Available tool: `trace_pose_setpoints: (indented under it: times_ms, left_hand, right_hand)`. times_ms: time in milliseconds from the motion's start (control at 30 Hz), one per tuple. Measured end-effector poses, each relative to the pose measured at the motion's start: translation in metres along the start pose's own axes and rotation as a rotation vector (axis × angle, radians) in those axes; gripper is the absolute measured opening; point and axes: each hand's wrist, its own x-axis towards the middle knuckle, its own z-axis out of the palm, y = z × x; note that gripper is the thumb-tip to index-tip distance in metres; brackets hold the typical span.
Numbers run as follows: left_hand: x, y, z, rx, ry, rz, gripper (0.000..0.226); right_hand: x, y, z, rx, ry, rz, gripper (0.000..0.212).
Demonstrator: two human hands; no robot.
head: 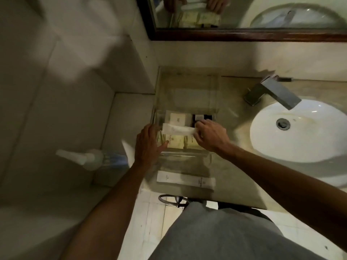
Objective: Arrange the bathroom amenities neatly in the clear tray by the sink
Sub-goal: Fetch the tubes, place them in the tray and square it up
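Note:
The clear tray point(187, 153) sits on the counter left of the sink. Inside it lie yellowish boxed amenities point(178, 142), a small white box point(177, 119) and dark small items point(203, 117) at the back. A long white packet point(177, 130) stretches across the tray, pinched at its right end by my right hand point(210, 136). My left hand point(148, 145) rests at the tray's left side, fingers touching the packet's left end and the yellowish boxes. Two white packets point(185, 180) lie on the counter in front of the tray.
A white round sink point(300, 132) with a grey square faucet point(272, 92) lies to the right. A folded clear sheet point(187, 91) sits behind the tray against the wall. A mirror point(244, 14) hangs above. A pump bottle point(90, 159) stands on the ledge at left.

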Motion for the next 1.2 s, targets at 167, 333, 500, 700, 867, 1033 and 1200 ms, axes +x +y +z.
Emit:
trace_pose_setpoints:
  times_ms: [167, 333, 500, 700, 867, 1033, 1200]
  left_hand:
    - [-0.010, -0.006, -0.001, 0.017, 0.011, -0.008, 0.074]
    - [-0.048, 0.013, 0.004, -0.061, -0.097, 0.225, 0.060]
    - [-0.098, 0.010, 0.040, 0.158, -0.388, 0.567, 0.065]
    - [-0.102, 0.028, 0.043, 0.078, -0.339, 0.535, 0.034]
    - [-0.053, 0.026, 0.018, 0.105, -0.110, 0.544, 0.032]
    - [0.006, 0.030, 0.005, 0.158, -0.087, 0.502, 0.033]
    - [0.017, 0.021, 0.015, 0.155, -0.152, 0.447, 0.051]
  right_hand:
    - [0.025, -0.016, 0.021, -0.073, -0.142, -0.074, 0.046]
    - [-0.017, -0.017, 0.018, -0.164, -0.008, -0.243, 0.044]
    - [-0.114, 0.001, 0.061, -0.224, -0.236, -0.434, 0.055]
    - [-0.122, 0.001, 0.073, -0.144, -0.202, -0.318, 0.034]
    - [-0.079, 0.001, 0.031, -0.100, -0.042, -0.249, 0.028]
    - [-0.035, 0.002, 0.011, -0.163, -0.034, -0.175, 0.038]
    - [-0.031, 0.003, 0.017, -0.178, 0.022, 0.002, 0.058]
